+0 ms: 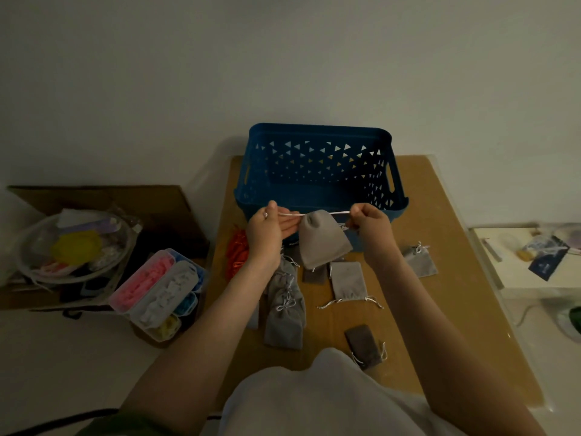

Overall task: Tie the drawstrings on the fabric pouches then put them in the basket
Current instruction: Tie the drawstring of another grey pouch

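Pouch held up just before the basket at the desk's far edge; left hand and right hand each pinch a drawstring end with curled fingers, string taut; other pouches lie mid-desk.

Grey pouch btwn both hands

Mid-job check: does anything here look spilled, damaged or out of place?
Nothing spilled or damaged. The left hand and right hand pull the drawstrings of the grey pouch taut. Only the orange heap lies right at the table edge.
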